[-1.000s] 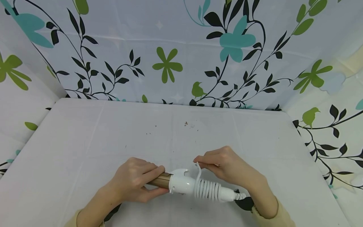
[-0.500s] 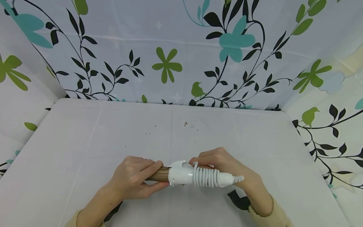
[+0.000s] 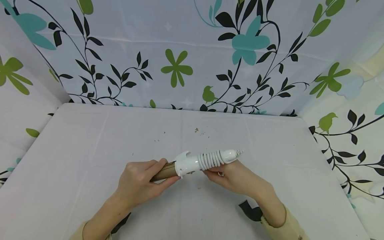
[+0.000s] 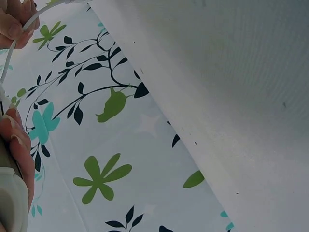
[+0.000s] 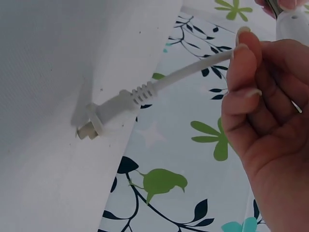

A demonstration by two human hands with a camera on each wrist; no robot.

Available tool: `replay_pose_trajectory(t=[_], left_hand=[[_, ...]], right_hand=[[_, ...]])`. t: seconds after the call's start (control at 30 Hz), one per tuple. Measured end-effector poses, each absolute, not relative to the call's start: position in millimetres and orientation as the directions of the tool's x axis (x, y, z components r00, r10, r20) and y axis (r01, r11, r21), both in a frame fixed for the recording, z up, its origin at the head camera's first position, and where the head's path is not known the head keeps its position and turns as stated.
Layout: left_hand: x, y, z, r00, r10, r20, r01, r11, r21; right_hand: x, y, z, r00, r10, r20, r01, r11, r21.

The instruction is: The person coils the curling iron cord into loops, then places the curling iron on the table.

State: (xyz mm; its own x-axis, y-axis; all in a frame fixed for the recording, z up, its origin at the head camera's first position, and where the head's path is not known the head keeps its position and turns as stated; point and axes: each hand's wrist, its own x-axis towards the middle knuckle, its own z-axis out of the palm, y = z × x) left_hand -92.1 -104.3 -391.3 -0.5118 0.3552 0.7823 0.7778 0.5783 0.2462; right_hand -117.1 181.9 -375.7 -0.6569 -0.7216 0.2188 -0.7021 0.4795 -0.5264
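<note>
My left hand (image 3: pixel 136 180) grips the brown barrel of a curling iron (image 3: pixel 187 165), thumb and fingers on opposite sides just left of its white handle. White cord (image 3: pixel 211 160) is coiled in several turns around the handle, whose end points right and tilts away from me. Just below that end, my right hand (image 3: pixel 241 176) is partly covered by the handle. In the right wrist view, its thumb and fingertips pinch the cord's free stretch (image 5: pixel 193 69), from which the white plug (image 5: pixel 116 107) hangs. The left wrist view catches left-hand fingers (image 4: pixel 19 150) beside the iron at its edge.
A white-covered table (image 3: pixel 90 140) lies beneath both hands, with small dark crumbs (image 3: pixel 196 130) toward its middle. Patterned cloth (image 3: pixel 120 40) hangs behind and at both sides. Black straps (image 3: pixel 251 211) show near the wrists.
The iron has risen away from me, its handle end swinging up and its tilt reversing. My right hand has passed from the handle's far side to below it, taking the cord around.
</note>
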Motion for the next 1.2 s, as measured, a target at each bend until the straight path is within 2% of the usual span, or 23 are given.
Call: replay_pose_trajectory(t=[0.27, 0.5, 0.73, 1.0, 1.2], left_hand=[[-93, -104, -394, -0.603, 0.287, 0.744, 0.685, 0.664, 0.299], [-93, -107, -393, -0.650, 0.251, 0.717, 0.643, 0.684, 0.344], [-95, -111, -389, -0.664, 0.209, 0.718, 0.603, 0.717, 0.349], [-96, -111, -389, -0.683, 0.180, 0.708, 0.577, 0.728, 0.371], [-95, -112, -386, -0.716, 0.135, 0.685, 0.550, 0.713, 0.434]], right_hand=[[-122, 175, -384, -0.652, -0.675, 0.345, -0.745, 0.487, -0.455], [-122, 172, -386, -0.664, -0.664, 0.344, -0.743, 0.530, -0.409], [-122, 171, -388, -0.684, -0.665, 0.300, -0.724, 0.572, -0.385], [-122, 169, -389, -0.663, -0.671, 0.332, -0.744, 0.546, -0.385], [-123, 167, -392, -0.680, -0.640, 0.357, -0.731, 0.556, -0.396]])
